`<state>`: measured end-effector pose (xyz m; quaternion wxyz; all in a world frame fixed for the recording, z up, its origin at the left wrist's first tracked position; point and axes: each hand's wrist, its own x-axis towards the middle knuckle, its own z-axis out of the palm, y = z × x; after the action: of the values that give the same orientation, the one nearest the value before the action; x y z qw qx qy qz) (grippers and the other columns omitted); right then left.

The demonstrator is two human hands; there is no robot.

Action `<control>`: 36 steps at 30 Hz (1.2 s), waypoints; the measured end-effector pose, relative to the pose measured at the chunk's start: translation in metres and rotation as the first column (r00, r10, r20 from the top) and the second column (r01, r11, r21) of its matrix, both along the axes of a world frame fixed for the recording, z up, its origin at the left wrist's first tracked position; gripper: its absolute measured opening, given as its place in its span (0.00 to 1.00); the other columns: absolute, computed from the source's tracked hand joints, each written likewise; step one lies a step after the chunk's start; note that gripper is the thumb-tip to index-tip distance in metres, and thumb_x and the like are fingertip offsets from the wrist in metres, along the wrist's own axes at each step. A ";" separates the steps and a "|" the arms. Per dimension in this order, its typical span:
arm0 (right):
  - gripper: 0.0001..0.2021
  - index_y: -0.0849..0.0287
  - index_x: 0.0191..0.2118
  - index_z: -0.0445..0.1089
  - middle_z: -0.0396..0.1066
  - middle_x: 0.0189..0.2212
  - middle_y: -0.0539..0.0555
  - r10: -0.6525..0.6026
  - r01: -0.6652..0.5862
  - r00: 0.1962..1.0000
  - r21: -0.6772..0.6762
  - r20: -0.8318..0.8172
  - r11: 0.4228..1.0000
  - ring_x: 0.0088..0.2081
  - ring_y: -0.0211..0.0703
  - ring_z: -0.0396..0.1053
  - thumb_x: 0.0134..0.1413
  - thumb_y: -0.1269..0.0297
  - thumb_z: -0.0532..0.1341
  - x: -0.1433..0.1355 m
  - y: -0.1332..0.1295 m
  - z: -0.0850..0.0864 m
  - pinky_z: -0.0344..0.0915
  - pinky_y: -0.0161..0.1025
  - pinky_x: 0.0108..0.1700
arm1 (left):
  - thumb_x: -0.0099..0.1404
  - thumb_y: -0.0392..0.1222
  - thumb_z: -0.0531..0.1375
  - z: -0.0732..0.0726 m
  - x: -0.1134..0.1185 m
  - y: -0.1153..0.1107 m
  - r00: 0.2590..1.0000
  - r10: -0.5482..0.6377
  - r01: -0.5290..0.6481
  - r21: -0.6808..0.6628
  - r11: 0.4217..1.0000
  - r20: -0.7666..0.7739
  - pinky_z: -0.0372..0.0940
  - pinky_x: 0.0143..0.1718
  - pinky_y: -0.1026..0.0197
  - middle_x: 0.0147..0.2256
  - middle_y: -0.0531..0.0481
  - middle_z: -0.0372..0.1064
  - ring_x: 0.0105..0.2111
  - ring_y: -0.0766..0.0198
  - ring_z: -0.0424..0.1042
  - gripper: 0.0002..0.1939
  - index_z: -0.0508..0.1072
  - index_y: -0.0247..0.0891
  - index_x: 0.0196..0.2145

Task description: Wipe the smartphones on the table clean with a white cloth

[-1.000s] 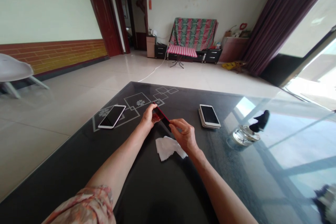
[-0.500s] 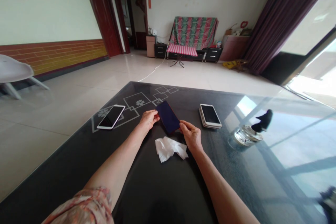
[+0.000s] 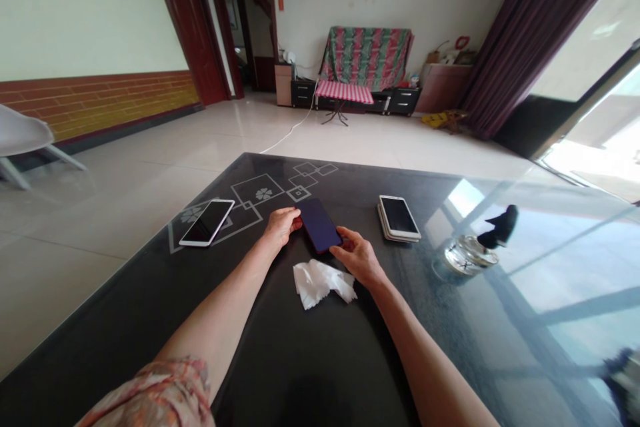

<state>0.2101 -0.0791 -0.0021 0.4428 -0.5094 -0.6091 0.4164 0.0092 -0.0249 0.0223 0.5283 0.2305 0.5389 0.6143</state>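
A dark smartphone (image 3: 319,225) with a bluish screen and a thin reddish edge is held between my hands over the table, screen up. My left hand (image 3: 283,225) grips its left edge near the far end. At the near right corner, my right hand (image 3: 357,255) holds it with thumb and fingers. A crumpled white tissue (image 3: 323,282) lies just below the phone. To the left rests a white phone (image 3: 207,222) with a black screen. On the right, another white phone (image 3: 399,216) sits on top of a stack.
The dark glossy table (image 3: 280,360) has a printed square pattern. A clear glass spray bottle (image 3: 467,255) with a black trigger head stands at right. A blurred dark object (image 3: 623,380) is at the right edge. A white chair (image 3: 25,133) stands beyond the table's left side.
The phone has tilted flatter and come down a little toward the table. My right hand's fingers have shifted around its near right corner. The view has moved slightly.
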 end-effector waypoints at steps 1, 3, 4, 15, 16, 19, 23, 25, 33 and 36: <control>0.30 0.63 0.53 0.68 0.74 0.32 0.53 0.017 -0.017 1.000 0.012 -0.003 1.000 0.30 0.38 0.71 0.40 0.61 0.66 0.000 0.000 -0.001 0.70 0.36 0.35 | 0.47 0.28 0.66 -0.001 0.000 0.000 1.000 -0.007 0.007 0.006 1.000 -0.008 0.64 0.22 0.66 0.20 0.52 0.68 0.19 0.68 0.68 0.08 0.72 0.32 0.26; 0.29 0.62 0.53 0.68 0.74 0.36 0.54 0.033 -0.032 0.999 0.043 -0.016 0.999 0.32 0.38 0.72 0.40 0.63 0.66 -0.001 0.001 -0.003 0.71 0.36 0.36 | 0.46 0.27 0.65 -0.001 0.002 -0.002 0.999 -0.032 0.033 0.027 0.999 -0.022 0.64 0.22 0.66 0.20 0.51 0.69 0.19 0.68 0.68 0.08 0.72 0.32 0.26; 0.28 0.62 0.52 0.68 0.73 0.38 0.55 0.035 -0.034 0.999 0.060 -0.023 0.998 0.32 0.38 0.72 0.40 0.63 0.66 -0.002 0.001 -0.004 0.71 0.36 0.35 | 0.46 0.26 0.64 0.000 0.004 -0.004 0.998 -0.053 0.054 0.042 0.998 -0.027 0.65 0.23 0.66 0.21 0.51 0.70 0.20 0.68 0.69 0.08 0.73 0.33 0.26; 0.25 0.60 0.48 0.72 0.72 0.37 0.54 -0.147 0.129 0.985 0.172 0.094 0.976 0.30 0.39 0.71 0.38 0.64 0.66 0.025 0.004 0.023 0.71 0.37 0.35 | 0.46 0.24 0.59 0.041 0.060 0.005 0.972 -0.222 0.232 0.169 0.958 -0.074 0.66 0.27 0.66 0.28 0.48 0.75 0.31 0.61 0.74 0.16 0.77 0.35 0.32; 0.25 0.61 0.48 0.71 0.72 0.38 0.54 -0.165 0.144 0.982 0.189 0.097 0.971 0.30 0.39 0.71 0.38 0.64 0.66 0.036 0.005 0.026 0.70 0.38 0.36 | 0.46 0.24 0.59 0.044 0.073 0.011 0.968 -0.238 0.248 0.173 0.953 -0.074 0.66 0.28 0.66 0.28 0.49 0.75 0.31 0.61 0.74 0.16 0.77 0.36 0.33; 0.25 0.59 0.48 0.71 0.72 0.38 0.54 -0.268 0.230 0.953 0.241 0.139 0.943 0.31 0.40 0.70 0.40 0.62 0.65 0.075 0.006 0.033 0.70 0.39 0.37 | 0.47 0.24 0.59 0.049 0.119 0.027 0.955 -0.289 0.296 0.172 0.940 -0.068 0.66 0.27 0.65 0.27 0.50 0.75 0.28 0.62 0.73 0.15 0.77 0.35 0.32; 0.23 0.58 0.45 0.73 0.71 0.37 0.53 -0.420 0.344 0.879 0.310 0.227 0.887 0.32 0.42 0.70 0.39 0.60 0.65 0.116 0.004 0.036 0.69 0.41 0.39 | 0.46 0.22 0.57 0.042 0.176 0.043 0.934 -0.354 0.356 0.124 0.926 -0.036 0.65 0.25 0.65 0.22 0.51 0.71 0.22 0.66 0.70 0.13 0.75 0.33 0.28; 0.23 0.58 0.45 0.73 0.71 0.37 0.54 -0.456 0.366 0.854 0.336 0.250 0.868 0.32 0.43 0.70 0.39 0.60 0.64 0.128 0.005 0.035 0.68 0.42 0.40 | 0.46 0.22 0.57 0.036 0.193 0.050 0.926 -0.376 0.376 0.091 0.922 -0.021 0.65 0.24 0.65 0.20 0.52 0.68 0.20 0.67 0.67 0.12 0.74 0.32 0.26; 0.25 0.60 0.50 0.71 0.69 0.39 0.57 -0.493 0.362 0.821 0.407 0.287 0.839 0.38 0.48 0.69 0.43 0.59 0.61 0.144 0.018 0.014 0.67 0.46 0.46 | 0.47 0.23 0.59 0.022 0.213 0.072 0.921 -0.390 0.390 -0.010 0.921 -0.023 0.65 0.23 0.66 0.19 0.54 0.65 0.18 0.70 0.65 0.11 0.72 0.34 0.28; 0.24 0.59 0.50 0.70 0.68 0.40 0.58 -0.520 0.370 0.812 0.455 0.264 0.810 0.41 0.49 0.68 0.44 0.59 0.60 0.144 0.020 0.006 0.66 0.48 0.48 | 0.47 0.23 0.59 0.021 0.216 0.074 0.925 -0.378 0.377 -0.033 0.926 -0.043 0.65 0.23 0.66 0.19 0.55 0.64 0.18 0.69 0.65 0.12 0.73 0.34 0.30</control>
<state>0.3541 -0.0591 0.0038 0.4947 -0.6135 -0.6120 0.0656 0.2252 0.0488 0.0429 0.6263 0.3383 0.5043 0.4888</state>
